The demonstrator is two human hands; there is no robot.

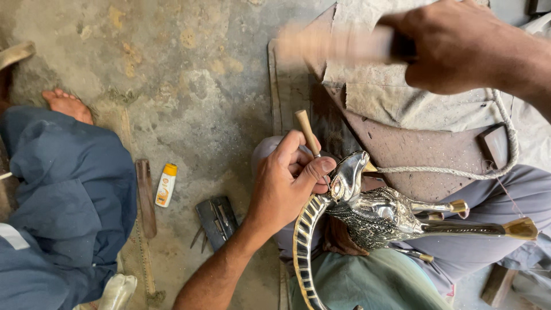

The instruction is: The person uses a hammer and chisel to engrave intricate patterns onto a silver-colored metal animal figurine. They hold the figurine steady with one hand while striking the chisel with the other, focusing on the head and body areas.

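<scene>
A shiny silver metal animal figure with a long curved striped horn and brass-tipped legs lies across my lap. My left hand grips a thin chisel with a wooden handle, its tip set against the figure's head. Raised at the top right, my right hand is closed on a wooden mallet, which is blurred by motion.
Another person in blue clothing sits at the left, bare foot on the concrete floor. A small yellow-and-white tube, a dark metal tool block and a long flat file lie on the floor. A rope crosses a worn board.
</scene>
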